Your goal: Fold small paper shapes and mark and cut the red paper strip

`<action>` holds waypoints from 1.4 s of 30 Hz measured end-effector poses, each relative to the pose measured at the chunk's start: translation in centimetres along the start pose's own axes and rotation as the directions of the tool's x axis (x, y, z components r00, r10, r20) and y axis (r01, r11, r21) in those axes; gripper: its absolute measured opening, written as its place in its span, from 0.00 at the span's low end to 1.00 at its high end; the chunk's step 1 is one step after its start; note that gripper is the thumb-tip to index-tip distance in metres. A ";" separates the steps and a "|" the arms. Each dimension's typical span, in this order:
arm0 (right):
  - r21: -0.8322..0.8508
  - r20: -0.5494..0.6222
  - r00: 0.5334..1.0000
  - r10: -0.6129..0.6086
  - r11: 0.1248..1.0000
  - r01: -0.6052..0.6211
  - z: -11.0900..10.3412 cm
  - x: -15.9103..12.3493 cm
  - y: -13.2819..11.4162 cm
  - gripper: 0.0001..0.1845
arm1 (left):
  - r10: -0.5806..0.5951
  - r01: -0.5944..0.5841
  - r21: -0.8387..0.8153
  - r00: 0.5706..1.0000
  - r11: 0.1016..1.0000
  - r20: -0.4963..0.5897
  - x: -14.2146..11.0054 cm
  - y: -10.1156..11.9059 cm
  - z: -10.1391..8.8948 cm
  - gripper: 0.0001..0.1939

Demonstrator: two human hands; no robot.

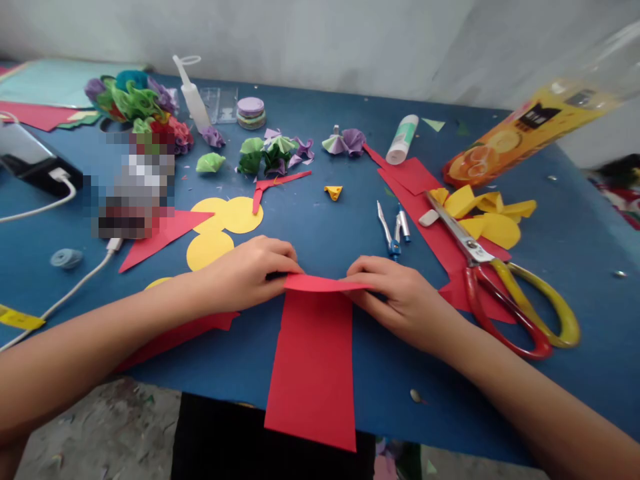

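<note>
A: Hands?
B: Left hand (250, 272) and right hand (395, 293) each pinch a far corner of the red paper strip (314, 360), folding its edge over.
A: Strip's place?
B: Flat on blue table (575, 233), left of the scissors (505, 293), near end overhanging.

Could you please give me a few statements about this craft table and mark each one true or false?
1. Both hands, left hand and right hand, press the far end of the red paper strip. True.
2. The scissors lie left of the strip. False: they lie to its right.
3. The glue stick stands upright. False: it lies on its side.
4. Yellow paper circles lie beyond the left hand. True.
</note>
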State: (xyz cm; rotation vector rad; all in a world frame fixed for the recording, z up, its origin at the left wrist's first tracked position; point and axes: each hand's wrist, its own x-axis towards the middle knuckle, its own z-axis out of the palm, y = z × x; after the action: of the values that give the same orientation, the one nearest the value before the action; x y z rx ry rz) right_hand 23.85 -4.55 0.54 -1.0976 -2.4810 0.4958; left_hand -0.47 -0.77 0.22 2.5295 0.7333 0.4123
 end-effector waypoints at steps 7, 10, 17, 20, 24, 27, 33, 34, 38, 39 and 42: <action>0.098 0.022 0.991 0.133 0.986 -0.135 -0.1 0.7 -0.5 0.09 | -0.144 0.136 -0.116 0.988 0.984 -0.062 0.3 -0.1 0.1 0.14; 0.097 0.018 0.986 0.167 0.981 -0.168 -0.1 0.8 -0.5 0.08 | -0.180 0.173 -0.138 0.983 0.975 -0.039 0.3 -0.1 0.0 0.13; 0.097 0.044 0.977 0.209 0.972 -0.212 -0.1 0.8 -0.5 0.09 | -0.168 0.165 -0.132 0.986 0.977 -0.015 0.2 -0.1 0.0 0.13; 0.126 0.073 0.976 0.203 0.969 -0.211 -0.2 0.8 -0.6 0.08 | -0.142 0.140 -0.111 0.990 0.984 -0.014 0.3 0.1 -0.1 0.13; 0.169 0.062 0.988 0.140 0.974 -0.149 0.0 0.6 -0.2 0.07 | -0.013 0.012 -0.044 1.000 0.999 -0.017 0.3 0.2 -0.1 0.11; 0.143 0.052 0.994 0.094 0.985 -0.100 0.1 0.5 0.1 0.09 | 0.073 -0.073 0.015 0.997 0.997 -0.026 0.1 0.2 0.2 0.12; 0.068 0.063 0.998 0.006 0.998 -0.010 0.1 0.2 0.6 0.13 | 0.146 -0.142 0.157 0.989 0.977 -0.017 -0.6 0.7 0.7 0.13; 0.064 0.061 0.998 -0.002 0.998 -0.002 0.1 0.2 0.6 0.13 | 0.154 -0.149 0.180 0.988 0.972 -0.011 -0.7 0.9 0.7 0.13; 0.047 0.041 0.998 -0.053 0.998 0.051 0.1 0.2 0.8 0.13 | 0.217 -0.216 0.265 0.976 0.940 0.028 -1.0 1.3 0.5 0.14; 0.031 0.039 0.997 -0.072 0.997 0.071 0.1 0.1 0.9 0.13 | 0.234 -0.235 0.285 0.971 0.929 0.037 -1.0 1.4 0.4 0.14; -0.063 0.045 0.989 -0.140 0.988 0.143 0.1 0.0 0.8 0.14 | 0.263 -0.265 0.350 0.963 0.899 0.053 -1.0 1.7 0.3 0.14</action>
State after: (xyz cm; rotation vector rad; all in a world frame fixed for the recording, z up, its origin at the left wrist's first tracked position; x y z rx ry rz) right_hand 24.32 -4.07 0.06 -0.9351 -2.6043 0.3999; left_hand -0.46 -2.70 0.63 2.9871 0.4955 0.3921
